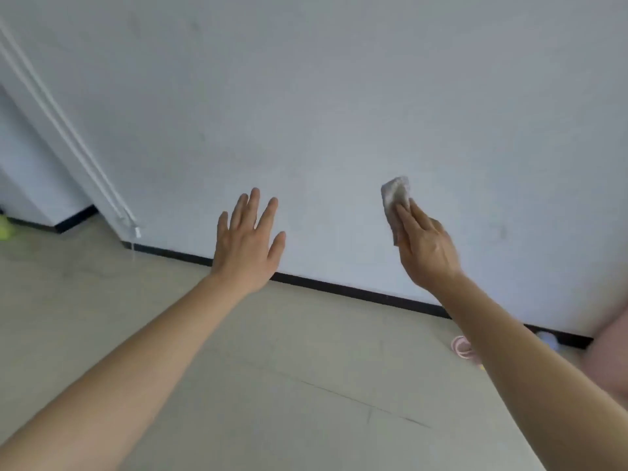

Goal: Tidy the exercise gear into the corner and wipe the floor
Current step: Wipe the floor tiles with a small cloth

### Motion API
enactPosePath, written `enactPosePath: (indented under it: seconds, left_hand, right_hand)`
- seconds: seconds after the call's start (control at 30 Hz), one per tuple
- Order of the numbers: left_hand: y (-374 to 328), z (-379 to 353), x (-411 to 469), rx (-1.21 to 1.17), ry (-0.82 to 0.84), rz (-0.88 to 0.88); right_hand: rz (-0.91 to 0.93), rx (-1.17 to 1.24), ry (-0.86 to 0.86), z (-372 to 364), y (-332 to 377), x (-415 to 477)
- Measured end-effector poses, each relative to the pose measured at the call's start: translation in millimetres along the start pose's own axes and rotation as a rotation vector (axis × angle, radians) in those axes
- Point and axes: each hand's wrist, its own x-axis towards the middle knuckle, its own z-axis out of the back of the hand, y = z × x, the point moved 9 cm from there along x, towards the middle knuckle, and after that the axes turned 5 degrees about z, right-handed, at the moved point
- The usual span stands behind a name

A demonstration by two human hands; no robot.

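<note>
Your right hand holds one grey cloth, pinned under flat fingers and raised in front of the white wall. The cloth's long axis runs roughly up and down, its free end pointing upward past your fingertips. Your left hand is empty and spread wide, palm toward the same wall; whether either hand actually touches the wall is hard to tell from this angle.

A black skirting strip runs along the foot of the wall, meeting a pale beige floor. At the left, two thin white cords hang slanting down beside a corner. On the floor you have one pink coiled item near the skirting under your right forearm, and one blurred yellow-green object at the far left edge.
</note>
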Motion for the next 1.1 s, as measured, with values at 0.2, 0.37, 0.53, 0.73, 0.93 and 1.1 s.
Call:
enactPosePath:
  seconds: [0.2,0.37,0.53,0.73,0.93,1.1]
  left_hand:
    - [233.5,115.6,-82.2,0.088,-0.220,0.358]
    - [426.5,142.5,-194.8,0.163,-0.211,0.641]
    - [572.5,148.8,-270.1,0.265,-0.101,0.802]
    - [702.7,148.8,-259.2,0.316,-0.105,0.853]
    - [826.9,91.5,-184.6,0.257,-0.116,0.853]
    - [952.1,61.8,-101.3,0.259,-0.161,0.872]
  right_hand:
    - [0.377,0.183,0.015,-68.5,275.2,76.3]
    - [0.705,0.236,0.149,-159.3,517.5,76.2]
    - [0.822,0.293,0.241,-234.6,701.4,69.1]
    - [0.880,0.354,0.282,-303.5,818.7,100.6]
    - [0.907,0.345,0.299,-414.6,886.6,180.9]
    - [0.892,0.396,0.261,-513.6,954.9,285.8]
